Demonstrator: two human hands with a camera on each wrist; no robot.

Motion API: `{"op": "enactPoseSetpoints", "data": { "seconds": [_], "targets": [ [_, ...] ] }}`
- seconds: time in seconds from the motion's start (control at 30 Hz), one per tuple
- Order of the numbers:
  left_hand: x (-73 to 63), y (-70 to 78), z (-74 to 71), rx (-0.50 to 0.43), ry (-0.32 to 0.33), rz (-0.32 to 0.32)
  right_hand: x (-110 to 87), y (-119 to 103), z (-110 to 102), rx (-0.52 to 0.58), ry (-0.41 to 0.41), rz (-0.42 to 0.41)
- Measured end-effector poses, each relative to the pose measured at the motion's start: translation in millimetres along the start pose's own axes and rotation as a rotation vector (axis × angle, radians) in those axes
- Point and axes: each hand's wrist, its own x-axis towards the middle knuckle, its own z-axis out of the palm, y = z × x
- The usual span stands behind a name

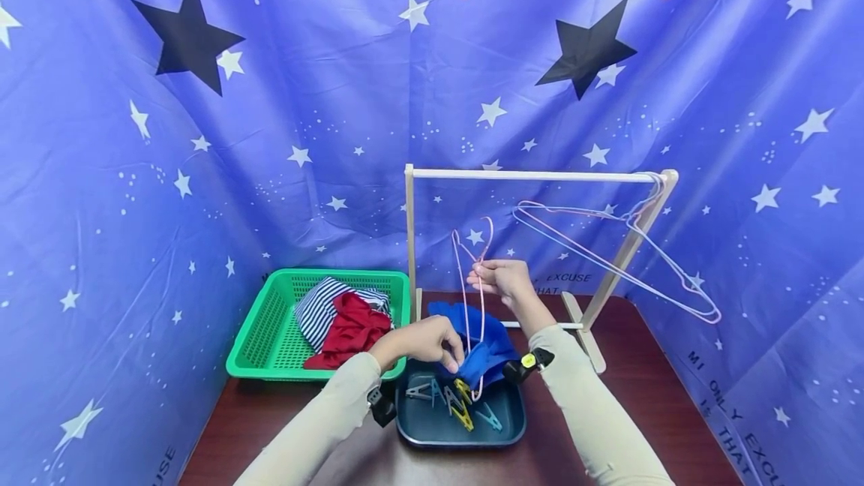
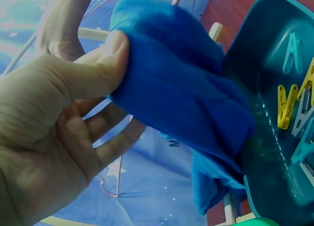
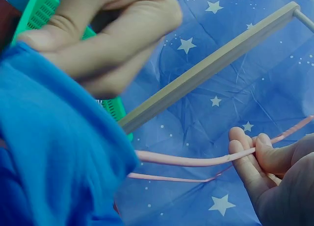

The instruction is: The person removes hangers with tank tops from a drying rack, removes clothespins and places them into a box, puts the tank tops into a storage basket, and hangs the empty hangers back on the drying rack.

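A pink wire hanger (image 1: 482,306) stands tilted over the dark tray, held near its hook by my right hand (image 1: 502,280). In the right wrist view the thumb and fingertips of that hand (image 3: 274,167) pinch the pink wire. A blue cloth garment (image 1: 486,347) hangs about the hanger's lower part. My left hand (image 1: 428,342) pinches the garment's edge between thumb and fingers; the left wrist view shows the thumb on top of the blue cloth (image 2: 176,74). Whether the wire runs inside the cloth is partly hidden.
Below the hands, a dark tray (image 1: 459,433) holds several clothespins (image 1: 462,416). To its left, a green basket (image 1: 263,328) contains a red cloth (image 1: 351,328) and a striped cloth (image 1: 316,313). Behind stands a wooden rack (image 1: 526,175) with more hangers (image 1: 607,212) at its right end.
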Motion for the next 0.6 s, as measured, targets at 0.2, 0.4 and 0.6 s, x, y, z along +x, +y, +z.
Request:
{"op": "enactPoseSetpoints", "data": {
  "seconds": [0.2, 0.4, 0.6],
  "targets": [
    [-3.7, -0.7, 0.7, -0.022, -0.108, -0.027, -3.0, 0, 2, 0.041, 0.025, -0.022],
    [-9.4, -0.4, -3.5, -0.026, -0.153, -0.053, -2.5, -1, 3, 0.076, 0.059, -0.041],
    [-14.0, -1.2, -6.2, -0.006, -0.199, -0.112, -2.7, -1, 3, 0.100, 0.087, -0.056]
  ]
}}
